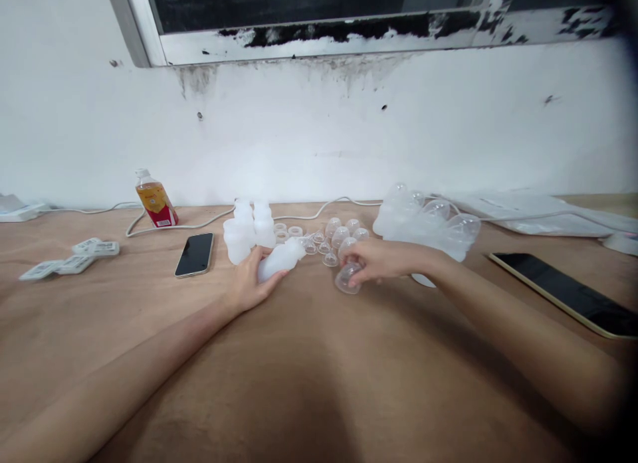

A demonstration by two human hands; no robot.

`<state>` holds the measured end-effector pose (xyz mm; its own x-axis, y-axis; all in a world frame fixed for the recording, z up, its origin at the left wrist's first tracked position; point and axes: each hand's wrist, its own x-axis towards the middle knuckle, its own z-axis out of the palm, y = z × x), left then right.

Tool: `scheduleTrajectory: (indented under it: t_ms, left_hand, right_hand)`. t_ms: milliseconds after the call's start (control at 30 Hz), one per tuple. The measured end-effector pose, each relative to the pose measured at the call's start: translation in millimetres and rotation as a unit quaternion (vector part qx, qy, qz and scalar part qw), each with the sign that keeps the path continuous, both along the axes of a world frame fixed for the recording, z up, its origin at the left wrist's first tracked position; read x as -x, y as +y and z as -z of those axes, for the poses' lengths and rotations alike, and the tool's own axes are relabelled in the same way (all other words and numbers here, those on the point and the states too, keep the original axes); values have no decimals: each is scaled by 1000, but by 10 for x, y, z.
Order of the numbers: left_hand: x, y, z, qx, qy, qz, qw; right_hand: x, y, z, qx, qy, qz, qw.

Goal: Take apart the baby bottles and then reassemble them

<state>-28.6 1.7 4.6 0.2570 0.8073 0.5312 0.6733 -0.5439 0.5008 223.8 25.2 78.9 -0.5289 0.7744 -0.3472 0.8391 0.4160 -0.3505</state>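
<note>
My left hand lies on the wooden table and grips a small white plastic bottle tilted on its side. A little to the right, my right hand holds a clear plastic dome cap against the table. Between and behind the hands lie several clear caps and white rings. Several upright white bottles stand just behind my left hand.
A plastic bag of clear domes sits behind my right hand. A phone lies left of the bottles, a tablet at right. An orange drink bottle, cables and white packets are at the left, against a white wall.
</note>
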Motion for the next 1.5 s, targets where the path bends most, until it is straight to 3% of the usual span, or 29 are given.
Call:
scheduleTrajectory:
  t_ms: [100,200,300,433,633,867,1100,1300,1500]
  left_hand:
    - [1,8,0,6,-11,-5,1000]
    - [2,17,-5,12,-25,-12,1000]
    - [7,32,-11,28,-40,-27,998]
    - [11,44,-9,38,-43,-34,998]
    - [-2,17,-12,32,1,12,999]
    - [-13,-25,-58,45,26,34,998]
    - [-21,-52,-64,33,33,46,998]
    - [-41,-77,-57,32,15,55,998]
    - [-63,-98,-96,81,-25,63,994]
  right_hand:
    - [100,2,0,97,229,-30,968]
    - [139,69,58,88,404,13,910]
    - [115,163,154,71,477,78,873]
    - [75,245,258,66,509,113,851]
    - [111,210,258,64,492,71,866]
    - [168,150,235,26,445,43,894]
    - [214,81,217,7,427,-1,904]
    - [226,43,210,19,395,11,918]
    - [250,29,252,15,412,12,911]
